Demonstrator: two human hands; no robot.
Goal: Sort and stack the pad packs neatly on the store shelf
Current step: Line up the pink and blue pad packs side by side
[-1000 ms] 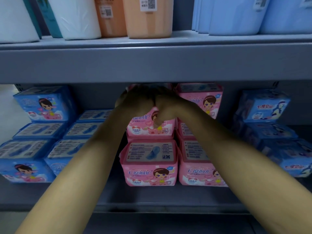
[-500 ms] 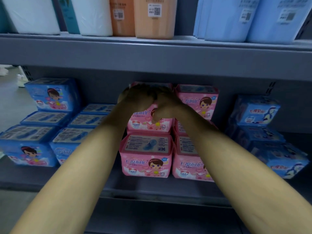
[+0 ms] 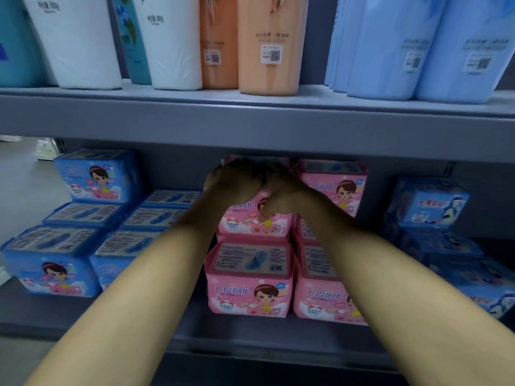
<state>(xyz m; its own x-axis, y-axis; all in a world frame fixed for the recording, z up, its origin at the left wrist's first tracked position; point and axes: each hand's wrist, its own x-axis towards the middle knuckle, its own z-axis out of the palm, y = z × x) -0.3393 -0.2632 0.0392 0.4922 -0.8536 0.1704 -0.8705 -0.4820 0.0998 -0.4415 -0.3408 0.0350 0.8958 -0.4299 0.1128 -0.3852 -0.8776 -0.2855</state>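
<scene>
pink pack [image 3: 252,222] under hands (upper one), gripped

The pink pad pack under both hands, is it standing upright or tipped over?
Upright: the pink pad pack sits squarely on another pink pack, cartoon front facing outward. Left hand and right hand grip its top.

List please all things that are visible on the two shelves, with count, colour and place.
pink pad packs: at least four, pink, lower shelf centre, in two stacks
blue pad packs: several, blue, lower shelf left
darker blue pad packs: several, lower shelf right
white packs: two, upper shelf left
orange packs: two, upper shelf centre
light blue packs: several, upper shelf right
left hand: on the top pink pack
right hand: beside it, thumb on that pack's front
</scene>
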